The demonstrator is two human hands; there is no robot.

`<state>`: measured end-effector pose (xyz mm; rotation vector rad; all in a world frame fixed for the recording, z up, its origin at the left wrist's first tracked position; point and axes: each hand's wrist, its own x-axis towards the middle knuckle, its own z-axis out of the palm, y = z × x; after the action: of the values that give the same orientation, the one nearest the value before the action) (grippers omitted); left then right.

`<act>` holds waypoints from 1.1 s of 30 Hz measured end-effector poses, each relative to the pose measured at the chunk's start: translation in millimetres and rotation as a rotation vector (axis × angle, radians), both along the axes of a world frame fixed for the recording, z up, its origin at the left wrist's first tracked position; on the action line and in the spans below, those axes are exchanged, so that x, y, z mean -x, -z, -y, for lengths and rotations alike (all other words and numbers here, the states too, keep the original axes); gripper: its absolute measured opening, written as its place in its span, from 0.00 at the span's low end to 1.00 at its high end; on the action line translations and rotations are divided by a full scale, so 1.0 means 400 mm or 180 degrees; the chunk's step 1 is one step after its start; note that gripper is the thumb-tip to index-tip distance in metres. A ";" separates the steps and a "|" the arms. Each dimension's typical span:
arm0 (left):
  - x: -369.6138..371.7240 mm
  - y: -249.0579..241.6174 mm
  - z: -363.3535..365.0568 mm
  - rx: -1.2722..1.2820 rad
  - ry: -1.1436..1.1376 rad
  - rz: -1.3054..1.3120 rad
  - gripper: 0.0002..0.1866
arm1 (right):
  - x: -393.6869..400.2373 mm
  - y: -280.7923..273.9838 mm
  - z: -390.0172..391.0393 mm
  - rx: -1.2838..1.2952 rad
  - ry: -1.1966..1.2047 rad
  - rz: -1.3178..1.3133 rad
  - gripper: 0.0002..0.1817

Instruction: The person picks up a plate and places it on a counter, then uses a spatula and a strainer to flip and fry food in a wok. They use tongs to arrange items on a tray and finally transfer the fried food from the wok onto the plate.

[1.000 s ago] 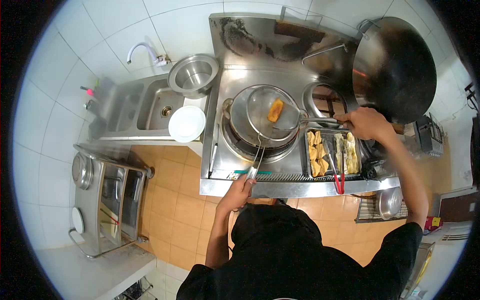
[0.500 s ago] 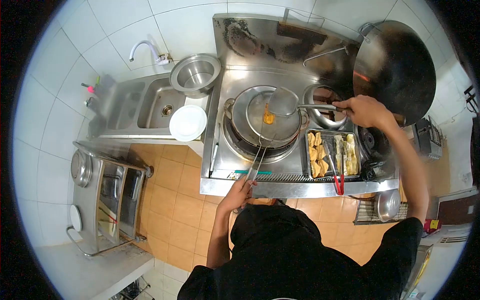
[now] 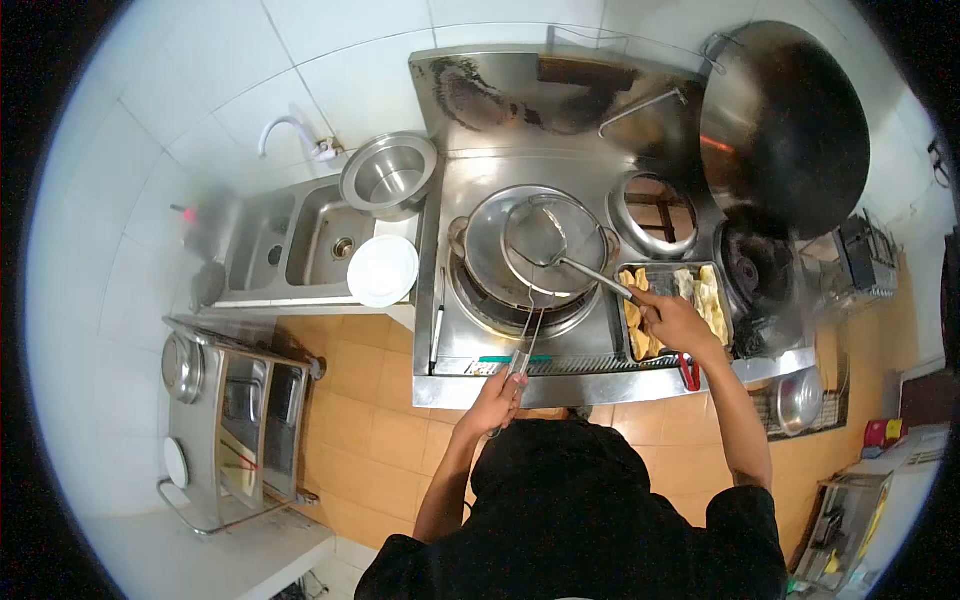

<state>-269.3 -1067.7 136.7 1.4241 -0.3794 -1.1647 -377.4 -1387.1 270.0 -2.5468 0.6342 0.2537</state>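
My left hand [image 3: 497, 400] is closed around the metal handle of a round wire strainer [image 3: 580, 232], whose mesh sits over the wok [image 3: 478, 250] on the burner. My right hand [image 3: 682, 328] grips the long handle of a ladle [image 3: 537, 236]. The ladle's round bowl overlaps the strainer's mesh in this view and covers part of it. Below my right hand lies a metal tray [image 3: 725, 290], with golden fried pieces [image 3: 638, 325] on its left side and paler pieces [image 3: 711, 295] on its right. Red-handled tongs [image 3: 688, 372] rest at the tray's front edge.
Right of the wok stands a round metal pot opening [image 3: 652, 240]; a large dark wok [image 3: 785, 130] leans behind it. At left are a steel bowl [image 3: 392, 172], a white lid [image 3: 383, 271] and a sink [image 3: 325, 235]. A wheeled cart [image 3: 240, 410] stands below.
My right hand and the ladle's handle have come down and left, over the tray. The ladle's bowl has shifted left over the strainer, where an orange piece showed before. My left hand keeps its grip.
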 end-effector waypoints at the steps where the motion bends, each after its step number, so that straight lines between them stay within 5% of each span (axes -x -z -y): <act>1: 0.002 -0.004 0.000 -0.0008 -0.0007 0.0074 0.13 | 0.007 0.008 -0.002 -0.0032 0.0052 0.0007 0.23; 7: 0.000 -0.047 -0.001 -0.0188 -0.0056 0.0439 0.12 | 0.007 -0.007 0.025 -0.0063 -0.0124 0.0283 0.23; 14: -0.055 -0.196 -0.019 0.0028 -0.0289 0.0883 0.14 | -0.027 -0.193 0.007 0.0120 -0.0164 0.0810 0.24; 21: 0.029 -0.031 -0.057 -0.0072 -0.0317 0.0681 0.13 | -0.020 0.006 0.015 -0.0337 -0.0237 0.0078 0.25; 25: 0.015 -0.056 -0.043 -0.0136 -0.0348 0.0692 0.13 | -0.040 -0.057 0.031 -0.0233 -0.0175 -0.0221 0.24; 29: -0.058 -0.185 -0.009 0.0118 -0.0575 0.1094 0.14 | -0.053 -0.182 0.029 0.0021 -0.0229 0.1024 0.24; 33: -0.048 -0.151 -0.011 -0.0062 -0.0385 0.0743 0.14 | -0.048 -0.154 0.031 -0.0071 -0.0006 0.0155 0.23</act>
<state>-250.0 -1063.5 197.0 1.5833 -0.4387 -0.9096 -358.2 -1399.6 331.6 -2.5241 0.6073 0.1976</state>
